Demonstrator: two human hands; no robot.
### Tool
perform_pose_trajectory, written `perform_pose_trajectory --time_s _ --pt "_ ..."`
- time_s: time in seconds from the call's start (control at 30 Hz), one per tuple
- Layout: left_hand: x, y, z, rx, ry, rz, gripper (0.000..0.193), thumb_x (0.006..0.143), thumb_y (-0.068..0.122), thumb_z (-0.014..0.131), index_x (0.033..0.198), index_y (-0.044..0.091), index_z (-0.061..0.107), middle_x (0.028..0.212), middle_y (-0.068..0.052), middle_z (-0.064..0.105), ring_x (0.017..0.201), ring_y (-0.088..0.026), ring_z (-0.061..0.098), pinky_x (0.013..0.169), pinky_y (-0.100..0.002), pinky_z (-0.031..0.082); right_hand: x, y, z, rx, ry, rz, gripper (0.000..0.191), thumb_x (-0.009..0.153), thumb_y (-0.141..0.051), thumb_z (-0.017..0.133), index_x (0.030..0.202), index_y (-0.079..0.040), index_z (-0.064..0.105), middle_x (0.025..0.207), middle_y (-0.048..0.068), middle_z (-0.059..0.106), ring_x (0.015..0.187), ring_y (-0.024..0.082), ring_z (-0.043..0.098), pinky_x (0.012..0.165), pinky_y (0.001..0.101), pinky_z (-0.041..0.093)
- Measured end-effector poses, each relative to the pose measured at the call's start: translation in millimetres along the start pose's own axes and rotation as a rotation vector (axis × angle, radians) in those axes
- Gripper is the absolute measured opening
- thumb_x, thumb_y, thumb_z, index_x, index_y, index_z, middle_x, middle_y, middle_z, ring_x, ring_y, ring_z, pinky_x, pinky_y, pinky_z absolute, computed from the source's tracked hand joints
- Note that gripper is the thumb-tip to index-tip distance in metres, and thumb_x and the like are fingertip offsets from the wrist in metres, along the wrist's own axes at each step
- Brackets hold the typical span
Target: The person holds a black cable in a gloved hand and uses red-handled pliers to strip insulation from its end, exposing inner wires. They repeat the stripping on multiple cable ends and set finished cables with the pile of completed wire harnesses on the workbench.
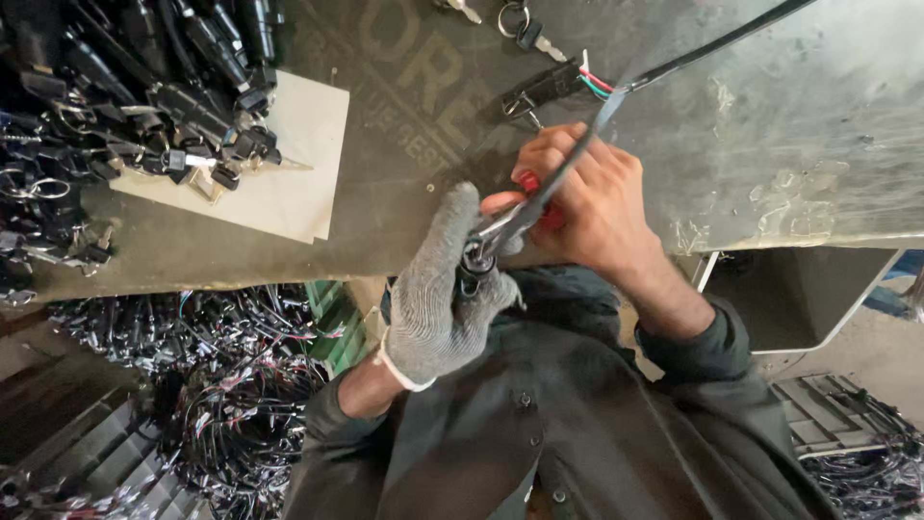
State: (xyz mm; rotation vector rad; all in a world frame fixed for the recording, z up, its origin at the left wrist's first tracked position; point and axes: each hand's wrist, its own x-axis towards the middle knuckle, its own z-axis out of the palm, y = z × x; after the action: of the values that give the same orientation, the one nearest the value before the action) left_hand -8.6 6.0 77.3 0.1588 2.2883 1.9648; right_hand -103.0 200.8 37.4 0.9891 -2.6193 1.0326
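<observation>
Left hand (438,299): gloved, fingers clamped on small metal part (478,252).
Right hand (582,197): fingers clamped on pliers (527,207).
Risk: pliers may slip off the part and pinch the glove.

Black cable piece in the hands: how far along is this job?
Looks done: a pile of black keyed switches on the white sheet. In hand: the gloved left hand grips a metal switch body; the right hand works a red-handled tool and black cable at it. Seemingly left: loose keys, heaps of wiring under the table.

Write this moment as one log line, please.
left hand: gloved, grips metal part | right hand: bare, holds red-handled tool at black cable | table: keys, paper sheet
</observation>
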Motion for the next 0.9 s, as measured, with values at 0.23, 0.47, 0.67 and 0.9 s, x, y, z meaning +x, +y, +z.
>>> perform_pose_trajectory --time_s 0.23,0.47,0.67,0.9 --pt "-4.4 -17.6 9.7 0.412 0.169 0.221 0.076 0.1 0.016 0.076 0.156 -0.005 0.028 0.127 -0.021 0.065 0.107 -0.033 0.071 0.093 -0.039 0.059 -6.1 -15.7 -3.1 -0.067 0.006 0.075 0.045 0.089 -0.035 0.091 0.101 -0.005 0.06 0.098 0.007 0.064 0.091 0.027 0.066 0.069 0.0375 0.052" --pt "-2.7 -15.7 15.8 0.562 0.132 0.251 0.071 0.103 0.018 0.075 0.154 -0.007 0.031 0.131 -0.012 0.069 0.096 -0.032 0.067 0.082 -0.041 0.055 -13.6 -8.4 -4.2 -0.091 -0.024 0.094 0.037 0.079 -0.028 0.088 0.091 -0.008 0.059 0.084 0.004 0.059 0.079 0.026 0.063 0.065 0.0392 0.048" --pt "-5.7 -17.1 16.2 0.865 0.151 0.337 0.064 0.103 0.015 0.073 0.15 -0.006 0.035 0.132 -0.008 0.071 0.089 -0.032 0.063 0.078 -0.045 0.053 -22.5 -13.7 -5.7 -0.083 -0.015 0.133 0.036 0.07 -0.023 0.085 0.087 -0.007 0.057 0.081 0.007 0.058 0.074 0.027 0.062 0.059 0.0407 0.043" --pt "-1.7 -20.4 17.4 1.108 0.265 0.434 0.065 0.099 0.017 0.074 0.15 -0.004 0.039 0.125 -0.016 0.066 0.096 -0.035 0.069 0.082 -0.049 0.057 -17.1 -26.5 -12.6 -0.041 -0.007 0.191 0.04 0.074 -0.025 0.091 0.086 -0.004 0.058 0.077 0.007 0.057 0.07 0.028 0.06 0.057 0.0405 0.045"
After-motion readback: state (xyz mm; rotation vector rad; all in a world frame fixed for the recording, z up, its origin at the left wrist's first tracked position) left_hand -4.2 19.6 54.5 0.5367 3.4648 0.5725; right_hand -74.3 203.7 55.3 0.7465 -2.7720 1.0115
